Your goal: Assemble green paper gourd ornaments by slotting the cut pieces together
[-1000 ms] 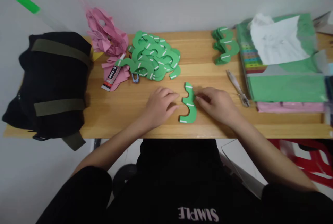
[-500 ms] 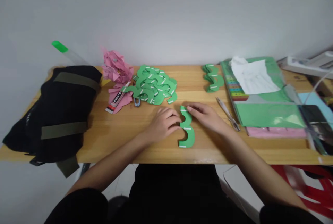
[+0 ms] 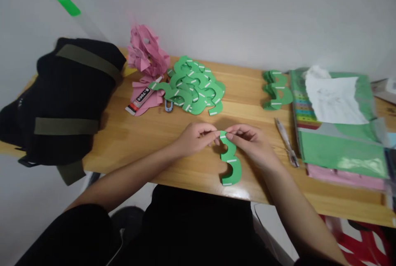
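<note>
A green paper cutout (image 3: 236, 169) shaped like a 3, with white strips across it, lies on the wooden table in front of me. My left hand (image 3: 199, 137) pinches its top end from the left. From the right, my right hand (image 3: 247, 140) grips the same end between thumb and finger. Both hands' fingertips nearly meet at the top white strip. Beyond them spreads a heap of similar green cutouts (image 3: 198, 88). A smaller stack of green cutouts (image 3: 283, 92) stands farther right, near the wall.
A black bag (image 3: 71, 101) covers the left end of the table. Crumpled pink paper (image 3: 145, 51) and a B-7000 glue tube (image 3: 140, 100) lie beside the heap. To the right are a pen (image 3: 286, 142) and a green paper pack (image 3: 340, 146) under a white sheet (image 3: 335, 100).
My left hand has moved up from the cutout's middle to its top end and now pinches it there alongside my right hand. The camera view has tilted and shifted.
</note>
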Tool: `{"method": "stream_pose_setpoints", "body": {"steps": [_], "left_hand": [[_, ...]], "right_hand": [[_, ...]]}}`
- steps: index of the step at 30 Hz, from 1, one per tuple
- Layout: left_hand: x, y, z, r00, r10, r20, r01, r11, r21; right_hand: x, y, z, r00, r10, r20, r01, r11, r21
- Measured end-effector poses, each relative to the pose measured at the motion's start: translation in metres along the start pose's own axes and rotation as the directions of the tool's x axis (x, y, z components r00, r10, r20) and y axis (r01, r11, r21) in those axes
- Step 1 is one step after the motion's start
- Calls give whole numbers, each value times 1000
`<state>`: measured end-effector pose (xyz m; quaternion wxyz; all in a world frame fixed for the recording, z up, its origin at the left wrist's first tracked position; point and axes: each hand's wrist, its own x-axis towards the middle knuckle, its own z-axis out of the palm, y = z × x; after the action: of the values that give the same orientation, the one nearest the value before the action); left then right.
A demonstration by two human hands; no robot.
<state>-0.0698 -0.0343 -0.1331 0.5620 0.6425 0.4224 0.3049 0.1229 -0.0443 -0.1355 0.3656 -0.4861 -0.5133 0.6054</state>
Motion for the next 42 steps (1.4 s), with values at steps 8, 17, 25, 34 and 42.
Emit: {"method": "stream_pose_setpoints", "body": {"steps": [8, 17, 25, 34, 42], "left_hand": [[1, -2, 2, 1000, -29, 6, 29, 997, -69], [1, -3, 0, 999, -36, 17, 37, 996, -81], [2, -7, 0, 999, -43, 27, 46, 994, -94], [2, -8, 0, 999, 6, -53, -9, 998, -55], [-10, 21, -3, 920, 284, -270, -227, 948, 226]], "right_hand": [[-2, 1, 0, 998, 57, -11, -57, 997, 48], [-4, -2, 2, 997, -7, 73, 0, 996, 94], [-7, -3, 0, 991, 24, 132, -33, 997, 72], [-7, 0, 0, 995, 58, 80, -68, 991, 119], [-20, -30, 10, 936, -308, -172, 268, 937, -223]]}}
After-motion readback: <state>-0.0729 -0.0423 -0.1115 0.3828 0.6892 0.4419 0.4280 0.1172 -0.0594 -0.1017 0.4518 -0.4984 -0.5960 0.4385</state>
